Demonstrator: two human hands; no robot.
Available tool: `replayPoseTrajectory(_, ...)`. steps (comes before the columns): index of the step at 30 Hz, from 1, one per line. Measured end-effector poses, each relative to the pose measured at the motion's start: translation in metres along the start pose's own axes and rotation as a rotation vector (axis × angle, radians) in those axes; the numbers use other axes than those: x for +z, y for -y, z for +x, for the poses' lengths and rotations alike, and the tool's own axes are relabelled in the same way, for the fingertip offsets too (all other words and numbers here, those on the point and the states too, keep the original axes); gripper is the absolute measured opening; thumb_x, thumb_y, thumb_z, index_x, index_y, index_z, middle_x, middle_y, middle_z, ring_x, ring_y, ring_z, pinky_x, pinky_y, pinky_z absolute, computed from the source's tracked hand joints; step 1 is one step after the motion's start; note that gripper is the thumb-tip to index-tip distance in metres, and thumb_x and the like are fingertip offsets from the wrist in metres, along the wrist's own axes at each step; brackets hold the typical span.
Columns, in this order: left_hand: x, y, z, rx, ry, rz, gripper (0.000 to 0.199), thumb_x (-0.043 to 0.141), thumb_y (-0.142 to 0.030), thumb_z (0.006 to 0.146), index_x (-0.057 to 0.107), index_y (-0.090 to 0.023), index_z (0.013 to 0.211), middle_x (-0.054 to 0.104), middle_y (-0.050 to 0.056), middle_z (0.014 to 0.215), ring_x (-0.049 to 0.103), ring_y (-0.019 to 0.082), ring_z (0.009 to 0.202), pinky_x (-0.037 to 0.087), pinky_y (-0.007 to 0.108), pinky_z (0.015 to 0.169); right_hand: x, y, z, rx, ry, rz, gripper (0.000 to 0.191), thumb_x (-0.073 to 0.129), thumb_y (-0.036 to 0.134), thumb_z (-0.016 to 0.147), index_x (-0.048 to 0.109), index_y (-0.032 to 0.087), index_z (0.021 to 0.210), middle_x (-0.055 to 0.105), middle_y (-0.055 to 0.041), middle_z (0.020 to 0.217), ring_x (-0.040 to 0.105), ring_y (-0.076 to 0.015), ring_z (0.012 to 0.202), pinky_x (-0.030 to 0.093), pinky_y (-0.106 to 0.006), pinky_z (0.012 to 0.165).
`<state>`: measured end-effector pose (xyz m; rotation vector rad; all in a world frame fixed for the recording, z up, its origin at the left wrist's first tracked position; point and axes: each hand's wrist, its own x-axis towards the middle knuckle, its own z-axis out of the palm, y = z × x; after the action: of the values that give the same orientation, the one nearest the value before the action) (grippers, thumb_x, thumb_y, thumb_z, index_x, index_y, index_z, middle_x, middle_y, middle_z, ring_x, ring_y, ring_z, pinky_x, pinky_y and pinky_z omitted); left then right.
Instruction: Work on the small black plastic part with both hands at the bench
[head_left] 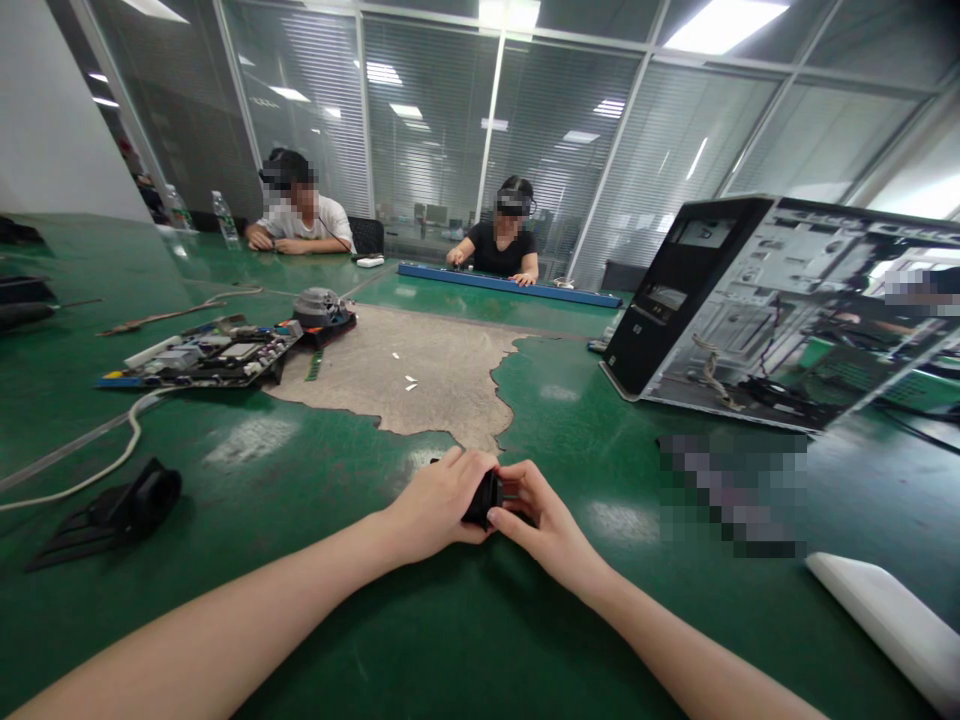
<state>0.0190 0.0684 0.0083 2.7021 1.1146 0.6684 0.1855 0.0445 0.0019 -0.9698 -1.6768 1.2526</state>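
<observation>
A small black part (481,500) is held between my two hands, just above or on the green table (420,640) near the middle. My left hand (442,500) wraps over its left side with the fingers bent round it. From the right, my right hand (541,520) grips its edge between thumb and fingers. Much of the part is covered by my fingers, so its full shape is hidden.
A circuit board (217,355) and a fan cooler (322,310) lie to the left. A black plastic piece (124,510) is nearer. An open computer case (750,310) stands right, a white object (885,620) at the lower right. Two people sit across the table.
</observation>
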Motion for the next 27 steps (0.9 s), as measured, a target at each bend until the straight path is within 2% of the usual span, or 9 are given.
replayPoseTrajectory(5, 0.000, -0.001, -0.001, 0.018, -0.024, 0.007, 0.050, 0.062, -0.029, 0.065, 0.035, -0.019, 0.106, 0.051, 0.003, 0.100, 0.045, 0.021, 0.084, 0.041, 0.032, 0.069, 0.001, 0.000, 0.000, 0.014, -0.027, 0.038, 0.016, 0.051, 0.028, 0.079, 0.044, 0.022, 0.092, 0.054, 0.0002, 0.087, 0.057, -0.0132, 0.081, 0.047, -0.029, 0.075)
replayPoseTrajectory(9, 0.000, 0.000, -0.001, 0.013, -0.025, -0.006, 0.050, 0.063, -0.028, 0.064, 0.035, -0.020, 0.106, 0.051, 0.003, 0.100, 0.046, 0.021, 0.085, 0.041, 0.031, 0.069, 0.002, 0.000, 0.000, 0.009, -0.057, -0.011, 0.017, 0.052, 0.025, 0.077, 0.045, 0.022, 0.093, 0.055, -0.0012, 0.090, 0.057, -0.0143, 0.083, 0.047, -0.030, 0.075)
replayPoseTrajectory(11, 0.000, 0.000, -0.001, 0.011, -0.021, -0.011, 0.051, 0.063, -0.028, 0.064, 0.035, -0.020, 0.107, 0.050, 0.004, 0.101, 0.046, 0.021, 0.086, 0.041, 0.032, 0.070, 0.001, 0.000, 0.001, 0.001, -0.130, -0.070, 0.017, 0.053, 0.023, 0.075, 0.046, 0.021, 0.091, 0.054, -0.0017, 0.091, 0.056, -0.0147, 0.082, 0.046, -0.031, 0.075)
replayPoseTrajectory(14, 0.000, 0.000, -0.001, -0.001, -0.015, -0.019, 0.055, 0.063, -0.028, 0.064, 0.034, -0.020, 0.109, 0.050, 0.004, 0.102, 0.046, 0.022, 0.089, 0.041, 0.033, 0.072, -0.005, -0.001, 0.003, 0.000, -0.307, -0.102, 0.016, 0.054, 0.024, 0.074, 0.045, 0.021, 0.087, 0.054, -0.0016, 0.088, 0.055, -0.0149, 0.080, 0.046, -0.030, 0.073)
replayPoseTrajectory(16, -0.001, 0.001, -0.001, -0.017, -0.015, -0.020, 0.055, 0.063, -0.029, 0.063, 0.034, -0.020, 0.109, 0.051, 0.004, 0.102, 0.046, 0.023, 0.090, 0.041, 0.034, 0.073, -0.008, -0.002, 0.004, 0.009, -0.354, -0.063, 0.017, 0.054, 0.026, 0.073, 0.045, 0.021, 0.087, 0.055, -0.0023, 0.090, 0.055, -0.0154, 0.083, 0.045, -0.031, 0.074)
replayPoseTrajectory(17, -0.001, 0.001, 0.000, -0.025, -0.017, -0.019, 0.054, 0.063, -0.029, 0.063, 0.035, -0.020, 0.109, 0.051, 0.004, 0.101, 0.046, 0.023, 0.089, 0.041, 0.033, 0.072, -0.008, -0.002, 0.004, 0.010, -0.339, -0.034, 0.018, 0.055, 0.026, 0.073, 0.046, 0.021, 0.087, 0.055, -0.0024, 0.090, 0.054, -0.0154, 0.084, 0.044, -0.031, 0.077)
replayPoseTrajectory(19, -0.001, 0.000, 0.000, -0.032, -0.017, -0.016, 0.053, 0.063, -0.028, 0.063, 0.035, -0.020, 0.107, 0.051, 0.004, 0.100, 0.046, 0.023, 0.088, 0.041, 0.033, 0.071, -0.006, -0.002, 0.004, 0.024, -0.226, 0.023, 0.020, 0.058, 0.026, 0.072, 0.047, 0.020, 0.088, 0.056, -0.0025, 0.092, 0.055, -0.0154, 0.087, 0.044, -0.031, 0.079)
replayPoseTrajectory(22, -0.002, -0.001, -0.001, -0.019, -0.011, -0.010, 0.050, 0.064, -0.028, 0.064, 0.036, -0.020, 0.105, 0.051, 0.004, 0.101, 0.046, 0.022, 0.087, 0.042, 0.032, 0.070, 0.000, -0.001, 0.004, 0.054, -0.082, 0.087, 0.023, 0.060, 0.025, 0.070, 0.049, 0.020, 0.090, 0.057, -0.0026, 0.092, 0.056, -0.0166, 0.089, 0.046, -0.031, 0.077)
replayPoseTrajectory(27, -0.003, -0.002, -0.002, 0.007, -0.007, -0.019, 0.052, 0.065, -0.029, 0.063, 0.036, -0.020, 0.106, 0.049, 0.004, 0.104, 0.045, 0.022, 0.089, 0.041, 0.033, 0.071, 0.004, 0.001, 0.006, 0.092, -0.103, 0.076, 0.024, 0.064, 0.025, 0.067, 0.050, 0.019, 0.086, 0.058, -0.0021, 0.088, 0.056, -0.0171, 0.088, 0.046, -0.031, 0.075)
